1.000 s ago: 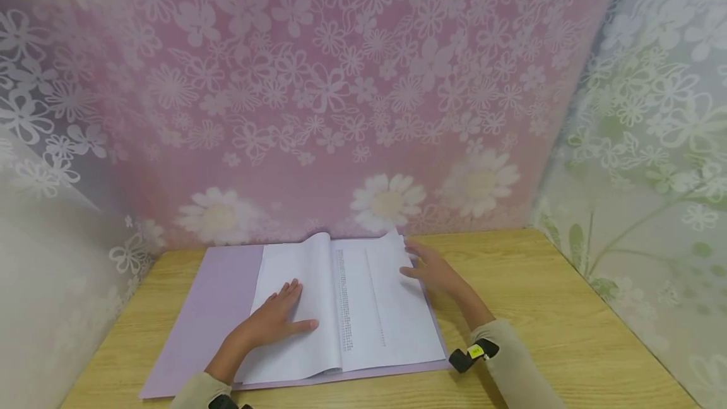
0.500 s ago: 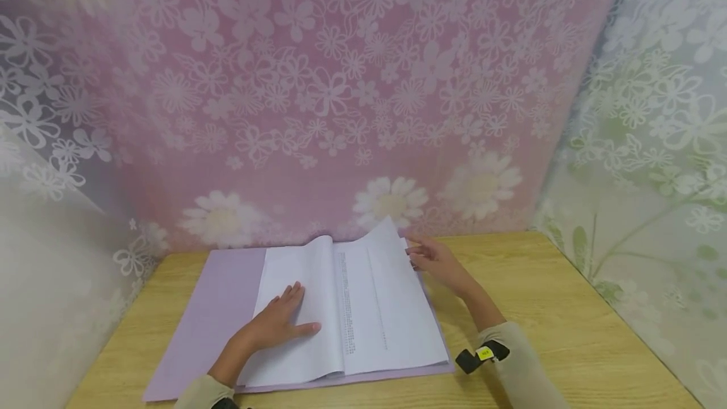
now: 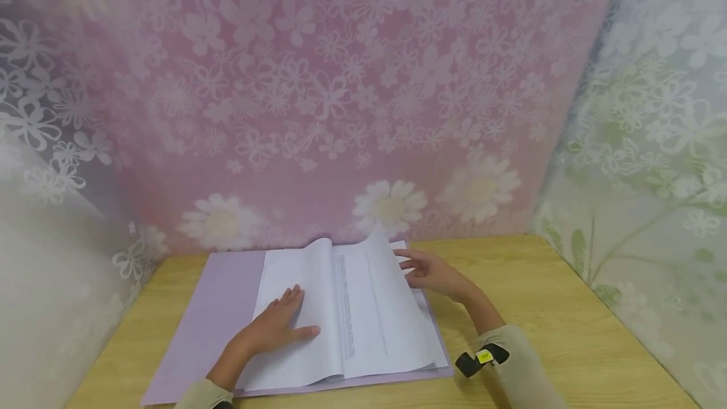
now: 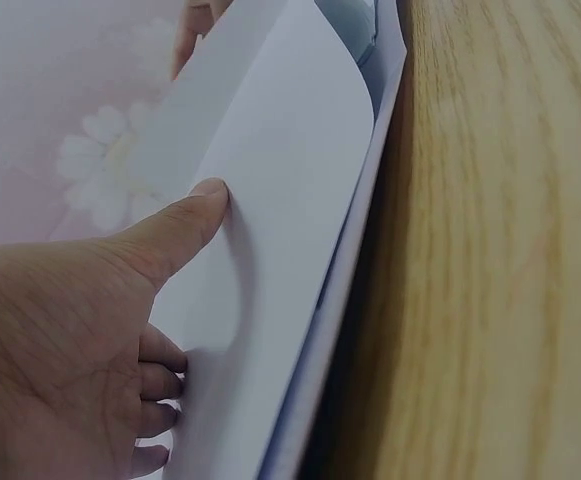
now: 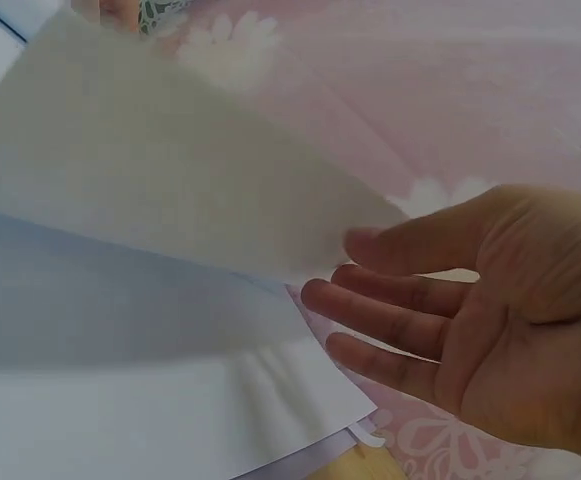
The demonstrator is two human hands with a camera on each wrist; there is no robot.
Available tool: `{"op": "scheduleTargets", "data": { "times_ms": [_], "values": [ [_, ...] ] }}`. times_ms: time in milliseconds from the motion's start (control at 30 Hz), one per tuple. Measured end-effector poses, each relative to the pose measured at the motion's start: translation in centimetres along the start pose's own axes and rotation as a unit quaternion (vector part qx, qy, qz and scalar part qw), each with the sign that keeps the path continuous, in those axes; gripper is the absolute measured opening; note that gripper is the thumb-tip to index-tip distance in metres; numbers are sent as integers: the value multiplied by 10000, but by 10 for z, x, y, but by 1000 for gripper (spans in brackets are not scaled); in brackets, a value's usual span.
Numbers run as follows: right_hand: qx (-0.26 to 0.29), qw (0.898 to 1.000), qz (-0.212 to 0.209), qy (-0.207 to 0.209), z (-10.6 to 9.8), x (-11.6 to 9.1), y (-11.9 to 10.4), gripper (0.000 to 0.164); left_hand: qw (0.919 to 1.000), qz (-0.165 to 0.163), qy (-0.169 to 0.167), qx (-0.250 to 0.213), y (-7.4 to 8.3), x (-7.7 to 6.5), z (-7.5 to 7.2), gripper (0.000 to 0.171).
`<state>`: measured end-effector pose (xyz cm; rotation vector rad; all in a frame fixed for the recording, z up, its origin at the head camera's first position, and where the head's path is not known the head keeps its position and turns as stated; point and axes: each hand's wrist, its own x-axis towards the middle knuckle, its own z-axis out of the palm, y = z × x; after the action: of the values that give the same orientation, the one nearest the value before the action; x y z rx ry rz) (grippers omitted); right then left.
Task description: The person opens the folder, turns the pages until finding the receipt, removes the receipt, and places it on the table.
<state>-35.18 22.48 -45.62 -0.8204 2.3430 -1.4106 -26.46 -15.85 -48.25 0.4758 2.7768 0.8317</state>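
Observation:
A lilac folder lies spread on the table, holding a stack of white printed sheets. My left hand rests on the left-side pages, fingers spread and thumb pointing toward the fold. On the right side, a page rises and bends at its far corner, showing its underside in the right wrist view. My right hand is at that page's outer edge, its slightly bent fingers spread and its thumb touching the lifted corner. More white sheets lie beneath the raised page.
The wood-grain table extends to both sides of the folder. A pink flowered wall stands right behind it, and patterned side walls flank the table. A black wrist strap sits over the right sleeve.
My right hand has shifted its fingers to the page's edge, and the page's far corner has risen and moved left, uncovering sheets below. The left hand has stayed in place.

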Motion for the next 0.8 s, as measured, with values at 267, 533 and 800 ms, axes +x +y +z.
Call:
{"op": "scheduleTargets", "data": {
  "times_ms": [267, 533, 800],
  "values": [
    [-224, 9965, -205, -779, 5, -1, -7, 80, 10000, -15, -30, -25, -1, 1, -2, 102],
    [-508, 9907, -155, -1250, 13, -2, -11, 87, 9999, -45, -51, -100, -3, 0, 0, 101],
    [-666, 9860, -233, -1508, 19, -2, -16, 92, 9996, 78, 133, -235, -3, 1, -5, 98]
  ]
}}
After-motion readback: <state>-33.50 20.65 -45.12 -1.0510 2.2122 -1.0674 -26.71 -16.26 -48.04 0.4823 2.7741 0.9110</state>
